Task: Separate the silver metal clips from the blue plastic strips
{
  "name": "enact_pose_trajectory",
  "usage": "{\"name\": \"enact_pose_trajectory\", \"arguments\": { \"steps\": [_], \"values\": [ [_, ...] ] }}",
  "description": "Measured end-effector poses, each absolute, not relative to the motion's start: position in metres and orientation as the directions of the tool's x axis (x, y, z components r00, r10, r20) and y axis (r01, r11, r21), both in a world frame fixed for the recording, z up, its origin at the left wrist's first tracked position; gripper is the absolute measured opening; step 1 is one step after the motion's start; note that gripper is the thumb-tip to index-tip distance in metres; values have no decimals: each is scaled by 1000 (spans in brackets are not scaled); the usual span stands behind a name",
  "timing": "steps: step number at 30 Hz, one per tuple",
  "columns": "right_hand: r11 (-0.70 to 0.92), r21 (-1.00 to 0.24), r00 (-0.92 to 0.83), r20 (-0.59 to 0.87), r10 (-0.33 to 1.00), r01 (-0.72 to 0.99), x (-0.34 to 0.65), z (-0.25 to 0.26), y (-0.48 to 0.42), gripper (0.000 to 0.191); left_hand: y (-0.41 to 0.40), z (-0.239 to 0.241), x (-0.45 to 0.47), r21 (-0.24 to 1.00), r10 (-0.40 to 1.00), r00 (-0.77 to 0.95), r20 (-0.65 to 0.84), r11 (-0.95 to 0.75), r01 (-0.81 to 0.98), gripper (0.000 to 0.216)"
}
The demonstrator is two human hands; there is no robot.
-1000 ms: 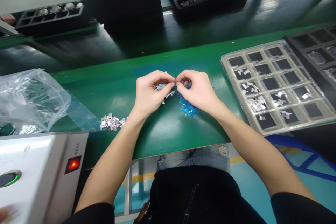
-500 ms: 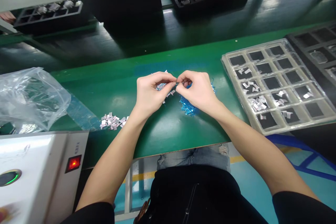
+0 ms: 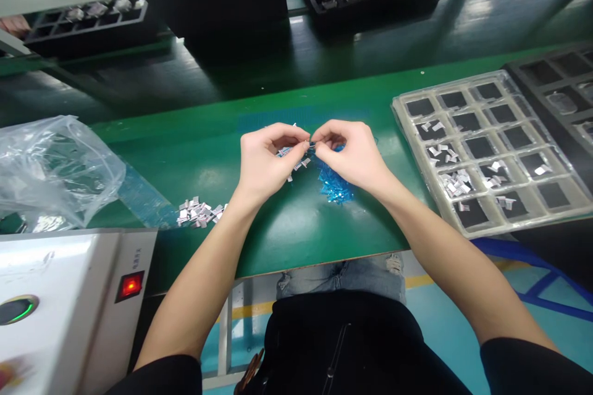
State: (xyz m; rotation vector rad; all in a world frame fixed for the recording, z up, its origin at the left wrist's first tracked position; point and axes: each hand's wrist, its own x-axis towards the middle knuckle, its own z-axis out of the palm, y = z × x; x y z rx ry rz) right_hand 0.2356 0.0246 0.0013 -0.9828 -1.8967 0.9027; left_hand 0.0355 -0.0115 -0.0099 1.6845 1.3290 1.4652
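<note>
White machine housing (image 3: 69,296), near left corner, red lit switch on its front; overhangs the near edge of the green bench (image 3: 204,154).
Crumpled clear plastic bag (image 3: 50,170), far of the housing, on the bench's left part.
Loose heap of small silver pieces (image 3: 199,213), right of the bag; bare bench surface around it.
Left hand (image 3: 264,163), bench centre, fingers narrowed in a pinch on a tiny silver piece (image 3: 309,145).
Right hand (image 3: 352,157), fingertips meeting the left's, pinching the same piece; the piece is too small to tell its long axis.
Blue film scraps (image 3: 334,186), under the right hand.
Clear compartment tray (image 3: 491,148), right, some cells holding silver pieces, open bench between it and the hands.
</note>
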Motion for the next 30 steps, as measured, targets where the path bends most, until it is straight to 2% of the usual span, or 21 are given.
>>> {"name": "enact_pose_trajectory", "arguments": {
  "steps": [3, 7, 9, 12, 18, 26, 30],
  "values": [
    [561, -795, -432, 434, 791, 230, 239, 2, 26, 21, -8, -6, 30, 909, 921, -120, 372, -334, 251, 21],
    [759, -592, -446, 622, 643, 270, 238, -7, 29, 14, -5, -3, 26, 942, 935, -153, 319, -295, 159, 30],
    [807, -523, -441, 677, 589, 274, 237, -13, 31, 17, -4, -3, 26, 951, 943, -157, 294, -273, 143, 34],
    [832, -485, -425, 715, 555, 271, 236, -17, 32, 19, -4, -3, 28, 954, 944, -156, 291, -272, 128, 38],
    [804, -554, -388, 707, 591, 216, 235, -10, 29, 19, -4, -4, 28, 952, 945, -135, 298, -283, 120, 45],
    [671, -723, -361, 588, 724, 165, 235, -4, 27, 13, -2, -4, 27, 939, 936, -119, 331, -314, 138, 47],
    [540, -832, -359, 468, 808, 130, 234, -3, 29, 7, -4, -3, 27, 937, 940, -93, 329, -312, 158, 44]
  ]
}}
